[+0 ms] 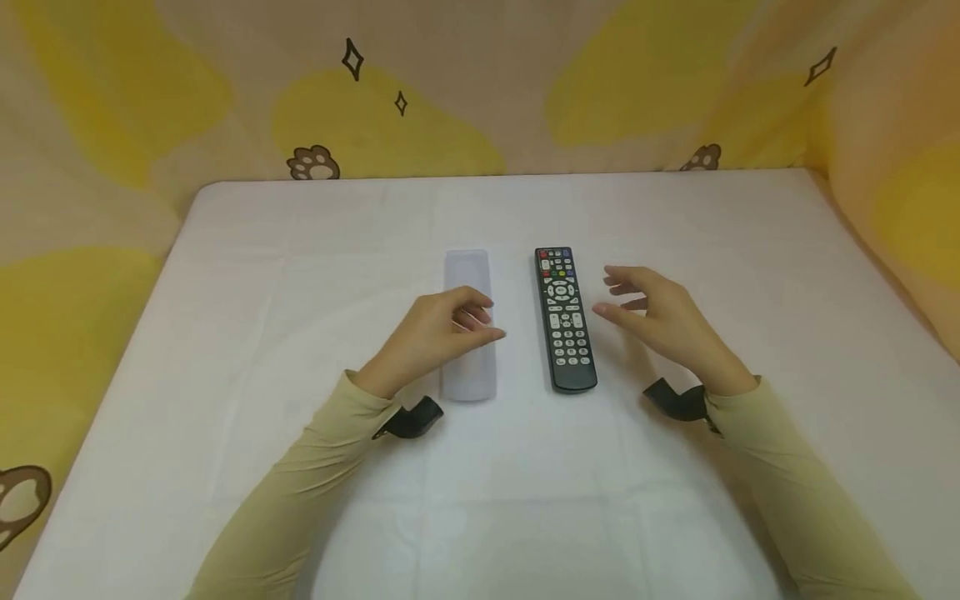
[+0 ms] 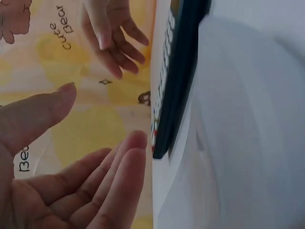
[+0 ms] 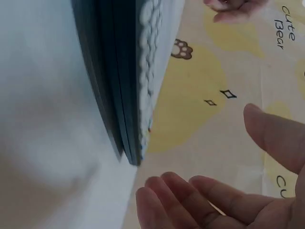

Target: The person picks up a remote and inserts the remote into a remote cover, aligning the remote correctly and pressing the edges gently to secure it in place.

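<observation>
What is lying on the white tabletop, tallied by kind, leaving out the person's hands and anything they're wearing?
Black remote control: 1
Long, pale translucent cover: 1
Total: 2

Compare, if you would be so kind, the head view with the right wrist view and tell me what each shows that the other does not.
Only the head view shows the left sleeve, the right sleeve and the full button face of the remote; only there can I make out the translucent case.

Only the right wrist view shows "Cute Bear" lettering on the patterned cloth.

Both show the remote on the white table, the right hand and at least part of the left hand.
</observation>
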{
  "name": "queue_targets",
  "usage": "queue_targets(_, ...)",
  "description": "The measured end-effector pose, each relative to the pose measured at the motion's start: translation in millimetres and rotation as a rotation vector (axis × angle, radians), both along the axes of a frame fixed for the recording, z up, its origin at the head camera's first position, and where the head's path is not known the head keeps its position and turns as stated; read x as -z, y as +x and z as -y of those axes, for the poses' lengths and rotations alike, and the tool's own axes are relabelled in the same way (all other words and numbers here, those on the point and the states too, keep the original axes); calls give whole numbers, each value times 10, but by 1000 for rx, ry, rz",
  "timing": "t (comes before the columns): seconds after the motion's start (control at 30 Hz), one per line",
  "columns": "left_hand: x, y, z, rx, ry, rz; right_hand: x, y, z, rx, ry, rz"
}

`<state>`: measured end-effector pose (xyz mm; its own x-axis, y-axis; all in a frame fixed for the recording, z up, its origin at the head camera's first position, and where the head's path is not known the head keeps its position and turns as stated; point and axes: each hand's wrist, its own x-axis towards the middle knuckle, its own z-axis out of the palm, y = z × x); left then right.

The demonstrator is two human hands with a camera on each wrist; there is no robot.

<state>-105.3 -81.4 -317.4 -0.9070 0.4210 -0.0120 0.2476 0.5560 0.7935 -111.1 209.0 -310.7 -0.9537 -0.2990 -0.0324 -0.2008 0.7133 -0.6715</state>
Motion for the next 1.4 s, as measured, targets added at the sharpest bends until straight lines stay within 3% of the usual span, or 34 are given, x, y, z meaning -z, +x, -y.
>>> queue_targets(0.2, 139, -71, -455, 52, -7, 199, 174, 17, 39, 46, -34, 146)
queue_targets(0.43, 248, -93, -700, 7, -19, 278, 337, 16, 19, 53, -122, 272)
queue_targets(0.73, 348, -102, -748, -10, 19, 275, 397, 0, 63, 53, -280, 361)
queue_targets(1.17, 427, -92, -722, -49, 97, 269, 493, -38, 77, 83, -367, 421)
queue_targets(1.4, 435, -104, -729, -44, 113, 206, 514, -42, 47, 91, -426, 403)
